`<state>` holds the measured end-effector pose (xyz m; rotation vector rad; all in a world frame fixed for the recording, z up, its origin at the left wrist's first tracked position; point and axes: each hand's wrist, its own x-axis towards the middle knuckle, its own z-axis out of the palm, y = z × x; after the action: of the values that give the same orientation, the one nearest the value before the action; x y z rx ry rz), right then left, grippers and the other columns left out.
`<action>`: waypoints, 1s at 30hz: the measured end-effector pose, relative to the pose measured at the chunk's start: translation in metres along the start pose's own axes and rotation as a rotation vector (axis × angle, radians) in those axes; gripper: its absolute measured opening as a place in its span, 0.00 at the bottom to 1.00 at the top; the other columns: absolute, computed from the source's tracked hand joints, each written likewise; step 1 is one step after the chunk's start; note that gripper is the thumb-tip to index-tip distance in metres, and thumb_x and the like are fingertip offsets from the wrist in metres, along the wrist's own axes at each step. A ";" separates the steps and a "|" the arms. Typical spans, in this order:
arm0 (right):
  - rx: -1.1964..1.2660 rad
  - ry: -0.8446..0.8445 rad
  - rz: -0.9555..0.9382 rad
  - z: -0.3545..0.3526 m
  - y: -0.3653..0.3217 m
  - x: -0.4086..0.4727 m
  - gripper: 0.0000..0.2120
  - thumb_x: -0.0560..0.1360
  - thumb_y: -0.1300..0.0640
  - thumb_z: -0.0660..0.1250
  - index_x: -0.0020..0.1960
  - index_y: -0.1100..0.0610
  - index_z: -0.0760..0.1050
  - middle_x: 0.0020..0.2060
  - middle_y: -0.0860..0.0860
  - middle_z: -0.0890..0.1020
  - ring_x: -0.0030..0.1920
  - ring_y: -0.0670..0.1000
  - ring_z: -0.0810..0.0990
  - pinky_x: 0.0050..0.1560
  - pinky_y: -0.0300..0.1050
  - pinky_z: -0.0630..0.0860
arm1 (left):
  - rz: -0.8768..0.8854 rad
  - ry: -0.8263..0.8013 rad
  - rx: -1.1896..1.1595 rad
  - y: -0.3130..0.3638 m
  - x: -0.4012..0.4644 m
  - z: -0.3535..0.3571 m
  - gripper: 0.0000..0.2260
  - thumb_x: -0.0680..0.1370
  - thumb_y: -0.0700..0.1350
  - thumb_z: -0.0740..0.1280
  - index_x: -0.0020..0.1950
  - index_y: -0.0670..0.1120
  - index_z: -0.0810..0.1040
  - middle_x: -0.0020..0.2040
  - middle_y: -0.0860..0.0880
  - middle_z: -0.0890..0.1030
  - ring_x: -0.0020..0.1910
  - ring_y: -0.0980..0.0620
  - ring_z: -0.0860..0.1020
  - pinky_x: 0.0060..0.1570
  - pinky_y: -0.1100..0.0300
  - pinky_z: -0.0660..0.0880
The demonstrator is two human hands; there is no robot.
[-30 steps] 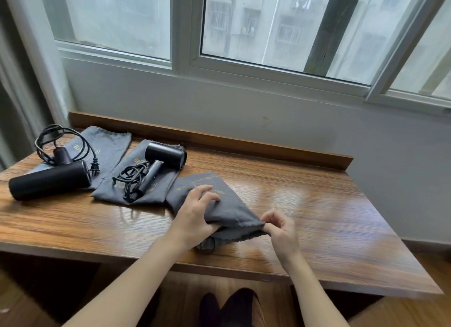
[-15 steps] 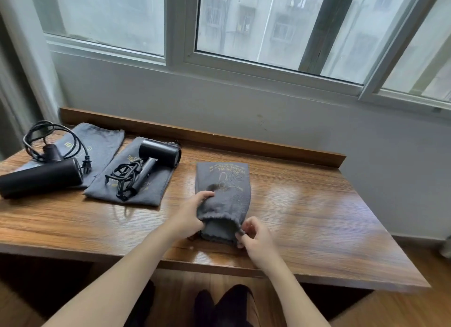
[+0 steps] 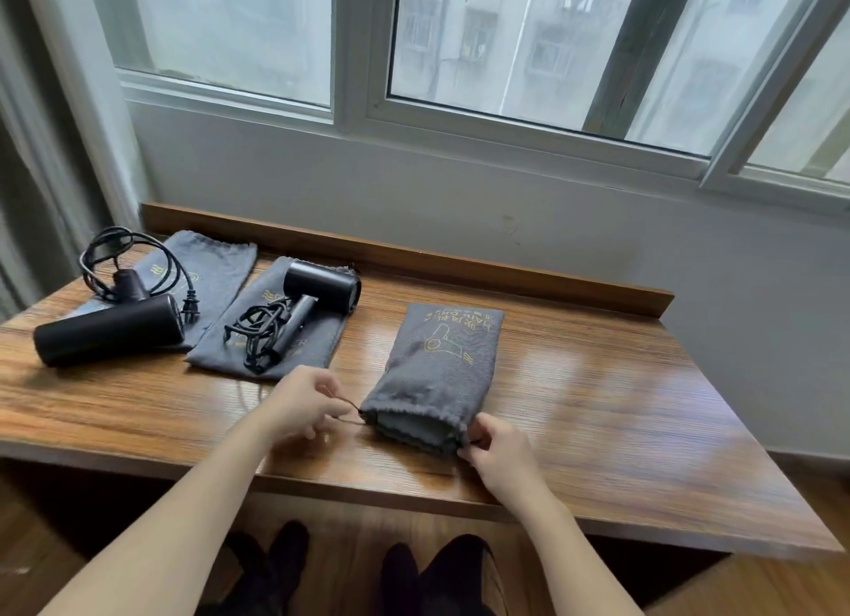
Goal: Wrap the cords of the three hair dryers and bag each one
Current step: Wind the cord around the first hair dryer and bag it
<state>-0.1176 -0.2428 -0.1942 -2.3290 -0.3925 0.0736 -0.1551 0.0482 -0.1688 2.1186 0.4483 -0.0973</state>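
The drawstring [image 3: 346, 412] is pinched on both sides of the filled grey bag [image 3: 441, 376] by the left hand [image 3: 306, 404] and right hand [image 3: 499, 450]; two dryers are left unbagged far left.

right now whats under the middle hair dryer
The middle hair dryer and its bundled cord lie on a flat grey bag on the table. What the dryer covers is hidden.

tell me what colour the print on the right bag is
Gold, on the grey bag; head view.
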 end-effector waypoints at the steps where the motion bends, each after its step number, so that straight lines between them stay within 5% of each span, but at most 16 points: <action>1: 0.011 0.007 0.020 -0.004 0.005 0.000 0.19 0.69 0.63 0.75 0.30 0.44 0.72 0.28 0.38 0.79 0.33 0.37 0.75 0.35 0.30 0.69 | -0.025 0.116 -0.050 -0.003 0.003 -0.004 0.06 0.72 0.37 0.73 0.40 0.43 0.78 0.33 0.47 0.80 0.27 0.49 0.75 0.26 0.58 0.72; 5: 0.229 0.078 0.206 -0.025 0.018 -0.003 0.14 0.69 0.71 0.74 0.33 0.53 0.80 0.26 0.47 0.81 0.27 0.44 0.77 0.30 0.37 0.74 | -0.167 0.512 -0.441 -0.011 0.012 -0.026 0.03 0.78 0.40 0.68 0.49 0.42 0.76 0.43 0.43 0.80 0.32 0.49 0.77 0.26 0.59 0.71; 7: 0.334 0.259 0.278 -0.040 0.031 -0.004 0.13 0.69 0.71 0.74 0.33 0.56 0.81 0.25 0.48 0.81 0.27 0.45 0.77 0.30 0.35 0.72 | -0.229 0.563 -0.665 -0.017 0.015 -0.034 0.04 0.79 0.41 0.68 0.52 0.43 0.75 0.46 0.44 0.80 0.33 0.53 0.76 0.23 0.63 0.69; 11: 0.359 0.521 0.435 -0.056 0.053 -0.013 0.12 0.71 0.68 0.73 0.35 0.53 0.82 0.29 0.47 0.83 0.32 0.47 0.84 0.35 0.38 0.77 | -0.310 0.587 -0.672 -0.023 0.014 -0.038 0.07 0.78 0.44 0.70 0.49 0.41 0.76 0.41 0.43 0.80 0.29 0.51 0.74 0.17 0.67 0.67; 14: 0.305 0.442 0.481 -0.053 0.054 -0.011 0.11 0.71 0.68 0.71 0.44 0.52 0.81 0.43 0.52 0.86 0.44 0.50 0.84 0.46 0.43 0.77 | -0.325 0.334 -0.513 -0.012 0.008 -0.029 0.09 0.77 0.41 0.70 0.48 0.34 0.77 0.36 0.42 0.79 0.26 0.48 0.74 0.23 0.61 0.72; 17: 0.262 0.513 0.439 -0.049 0.036 -0.008 0.20 0.72 0.69 0.67 0.63 0.57 0.75 0.61 0.54 0.75 0.53 0.51 0.78 0.59 0.51 0.75 | -0.237 0.119 -0.466 0.009 -0.002 -0.018 0.06 0.76 0.33 0.69 0.50 0.32 0.75 0.44 0.37 0.82 0.38 0.43 0.84 0.30 0.53 0.81; 19: 0.098 0.516 0.416 -0.044 0.021 -0.014 0.12 0.73 0.66 0.66 0.56 0.59 0.76 0.56 0.56 0.78 0.50 0.54 0.78 0.53 0.50 0.76 | -0.202 -0.009 -0.253 0.021 -0.011 -0.012 0.08 0.77 0.38 0.69 0.51 0.34 0.76 0.46 0.38 0.83 0.40 0.44 0.85 0.33 0.52 0.82; 21: 0.151 0.194 0.494 -0.036 0.000 -0.021 0.04 0.75 0.60 0.68 0.48 0.59 0.78 0.43 0.58 0.84 0.40 0.56 0.81 0.37 0.49 0.79 | -0.221 -0.306 -0.071 0.033 -0.024 0.000 0.15 0.81 0.49 0.65 0.52 0.35 0.77 0.44 0.40 0.85 0.38 0.46 0.85 0.31 0.55 0.80; 23: 0.391 -0.168 0.604 -0.022 -0.018 -0.024 0.14 0.80 0.51 0.66 0.52 0.64 0.78 0.37 0.59 0.85 0.30 0.53 0.81 0.24 0.41 0.73 | -0.254 -0.527 -0.137 0.038 -0.032 0.020 0.20 0.83 0.53 0.60 0.57 0.35 0.76 0.46 0.39 0.85 0.40 0.45 0.84 0.32 0.53 0.80; 24: 0.515 -0.215 0.629 -0.014 -0.025 -0.025 0.18 0.81 0.49 0.63 0.54 0.65 0.77 0.37 0.59 0.85 0.29 0.52 0.81 0.23 0.39 0.72 | -0.263 -0.550 -0.229 0.040 -0.034 0.030 0.21 0.83 0.54 0.59 0.60 0.36 0.75 0.48 0.39 0.85 0.42 0.44 0.84 0.32 0.52 0.81; 30: 1.081 0.037 0.784 0.012 -0.045 -0.012 0.15 0.83 0.49 0.60 0.51 0.61 0.74 0.47 0.58 0.80 0.41 0.53 0.79 0.28 0.41 0.76 | -0.358 -0.003 -0.880 0.045 -0.024 0.070 0.18 0.81 0.53 0.65 0.64 0.42 0.74 0.51 0.40 0.81 0.43 0.43 0.83 0.30 0.48 0.82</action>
<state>-0.1429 -0.2079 -0.1721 -1.2730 0.5066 0.4857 -0.1545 -0.0384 -0.1663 1.1649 0.7084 -0.0862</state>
